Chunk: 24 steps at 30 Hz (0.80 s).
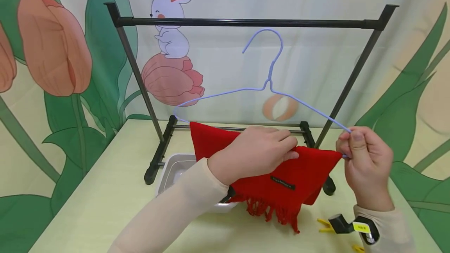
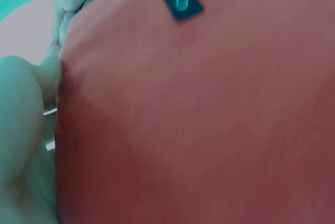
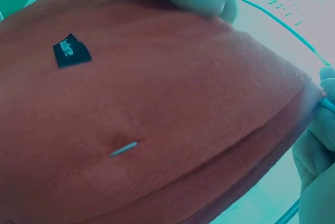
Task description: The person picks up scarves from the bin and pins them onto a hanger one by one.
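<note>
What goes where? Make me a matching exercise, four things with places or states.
1. Red fringed cloth scarf
2. Blue wire hanger
3. Pale plastic tray
4. Black tubular rack

A. Upright behind the hanger
B. Top edge held by left hand
C. On the pale table, partly behind cream left sleeve
D. One corner gripped by right hand

Pairs: 1-B; 2-D; 3-C; 4-A

A plain red scarf (image 1: 316, 167) with a black label (image 1: 283, 182) fills mid-frame, under a periwinkle wire hanger (image 1: 270, 71) and black clothes rack (image 1: 225, 22). Upper left, the pale backdrop (image 1: 225, 57) bears coral tulips (image 1: 52, 46), green leaves (image 1: 105, 50) and a white rabbit (image 1: 172, 44).
</note>
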Each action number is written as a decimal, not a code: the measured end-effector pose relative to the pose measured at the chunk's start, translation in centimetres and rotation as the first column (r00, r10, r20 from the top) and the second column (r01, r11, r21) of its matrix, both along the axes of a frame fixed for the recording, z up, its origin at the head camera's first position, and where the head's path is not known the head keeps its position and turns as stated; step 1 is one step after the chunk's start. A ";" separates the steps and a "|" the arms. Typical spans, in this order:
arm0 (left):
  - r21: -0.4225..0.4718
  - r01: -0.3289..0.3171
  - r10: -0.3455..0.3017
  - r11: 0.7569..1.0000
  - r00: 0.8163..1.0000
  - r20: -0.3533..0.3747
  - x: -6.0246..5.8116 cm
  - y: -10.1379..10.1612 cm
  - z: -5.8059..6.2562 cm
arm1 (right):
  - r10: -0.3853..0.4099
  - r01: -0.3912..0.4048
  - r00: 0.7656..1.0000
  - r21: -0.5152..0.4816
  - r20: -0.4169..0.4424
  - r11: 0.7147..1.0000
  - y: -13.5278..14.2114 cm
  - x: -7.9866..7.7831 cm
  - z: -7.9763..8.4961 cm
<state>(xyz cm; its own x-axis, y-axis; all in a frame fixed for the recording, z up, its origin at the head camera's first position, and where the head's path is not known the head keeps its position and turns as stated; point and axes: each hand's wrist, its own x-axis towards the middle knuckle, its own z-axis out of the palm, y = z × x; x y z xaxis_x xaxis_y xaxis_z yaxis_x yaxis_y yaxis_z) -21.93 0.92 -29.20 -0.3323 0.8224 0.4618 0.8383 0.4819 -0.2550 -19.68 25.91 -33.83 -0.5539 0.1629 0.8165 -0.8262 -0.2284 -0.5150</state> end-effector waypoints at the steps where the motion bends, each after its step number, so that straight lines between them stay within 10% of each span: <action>1: -0.001 0.002 -0.002 1.000 1.000 -0.006 0.0 0.2 -0.1 | -0.001 0.001 1.000 -0.009 -0.001 1.000 -0.1 0.0 0.0; 9: 0.033 0.002 -0.001 0.999 0.999 -0.038 -0.3 0.8 -1.0 | -0.032 0.033 0.999 -0.045 0.017 0.998 -0.4 0.2 -0.1; 17: 0.008 -0.130 0.130 0.991 0.991 -0.026 -0.8 -0.2 -1.7 | -0.012 0.012 1.000 -0.059 0.003 0.998 -0.2 0.2 -0.1; 24: -0.009 -0.028 0.028 1.000 0.998 -0.049 -0.2 1.0 -1.0 | -0.036 0.037 0.999 -0.059 0.023 0.998 -0.5 0.3 0.0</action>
